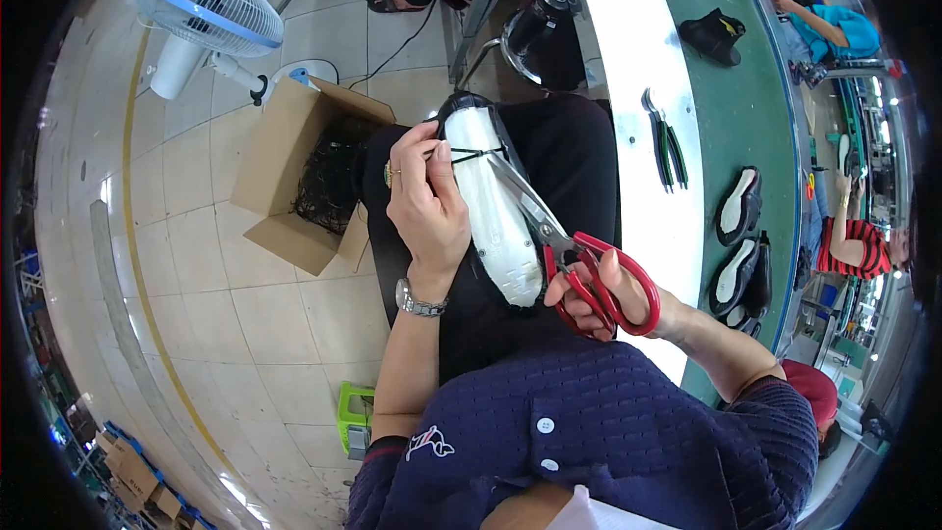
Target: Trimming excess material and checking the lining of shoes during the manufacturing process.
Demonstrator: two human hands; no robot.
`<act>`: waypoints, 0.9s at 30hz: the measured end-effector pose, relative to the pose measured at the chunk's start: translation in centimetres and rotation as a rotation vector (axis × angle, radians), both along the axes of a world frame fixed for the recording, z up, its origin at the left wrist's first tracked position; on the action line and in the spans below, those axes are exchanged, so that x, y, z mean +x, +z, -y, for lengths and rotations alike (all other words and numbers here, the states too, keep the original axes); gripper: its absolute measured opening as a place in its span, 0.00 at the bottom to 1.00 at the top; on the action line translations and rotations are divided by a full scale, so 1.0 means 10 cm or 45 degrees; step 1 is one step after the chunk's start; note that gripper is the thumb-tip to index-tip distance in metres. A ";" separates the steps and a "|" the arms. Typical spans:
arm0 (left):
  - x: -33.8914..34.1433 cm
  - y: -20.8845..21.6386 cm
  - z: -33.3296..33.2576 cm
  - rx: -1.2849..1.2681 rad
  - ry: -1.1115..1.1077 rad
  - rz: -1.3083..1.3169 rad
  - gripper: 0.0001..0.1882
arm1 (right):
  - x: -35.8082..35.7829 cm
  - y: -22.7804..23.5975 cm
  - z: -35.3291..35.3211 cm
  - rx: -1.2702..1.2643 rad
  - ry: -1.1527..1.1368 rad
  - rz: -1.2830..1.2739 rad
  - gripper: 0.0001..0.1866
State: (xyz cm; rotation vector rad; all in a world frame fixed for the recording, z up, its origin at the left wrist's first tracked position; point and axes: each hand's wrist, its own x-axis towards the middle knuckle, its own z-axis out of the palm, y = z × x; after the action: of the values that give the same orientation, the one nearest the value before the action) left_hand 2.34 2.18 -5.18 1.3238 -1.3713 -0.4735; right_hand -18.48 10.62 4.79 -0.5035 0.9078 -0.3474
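A black shoe upper with a white underside lies bottom-up on my lap. Across its upper part runs a thin black cord. My left hand is at the shoe's left edge, thumb and fingers pinched together on the cord's end. In my right hand are red-handled scissors, fingers through the loops. Their blades point up and left over the white underside, with the tips at the cord. Whether the blades have cut into the cord is too small to tell.
Green-handled pincers lie on the metal bench edge to my right. Beyond it, a green conveyor carries several black shoes. An open carton with black scraps stands on the left, near a fan. Other people work at far right.
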 end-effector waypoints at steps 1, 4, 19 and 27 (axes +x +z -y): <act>0.00 0.00 0.00 0.000 0.003 0.004 0.06 | -0.01 -0.03 0.00 0.000 0.003 0.004 0.37; 0.00 0.01 -0.01 0.025 -0.025 -0.002 0.03 | 0.03 -0.11 -0.02 -0.113 -0.092 0.008 0.34; 0.04 0.51 -0.09 -0.221 0.230 0.157 0.03 | 0.16 -0.28 -0.12 -0.272 0.026 -0.521 0.31; 0.78 1.47 -0.19 -0.978 0.727 0.316 0.11 | -0.34 -0.52 -0.35 -0.743 -0.472 -0.675 0.15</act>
State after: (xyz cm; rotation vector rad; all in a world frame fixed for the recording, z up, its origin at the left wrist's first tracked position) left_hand 10.13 4.03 9.52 1.0583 -1.1168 0.5759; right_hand -21.85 14.15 -0.37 -0.9954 1.4268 -0.8545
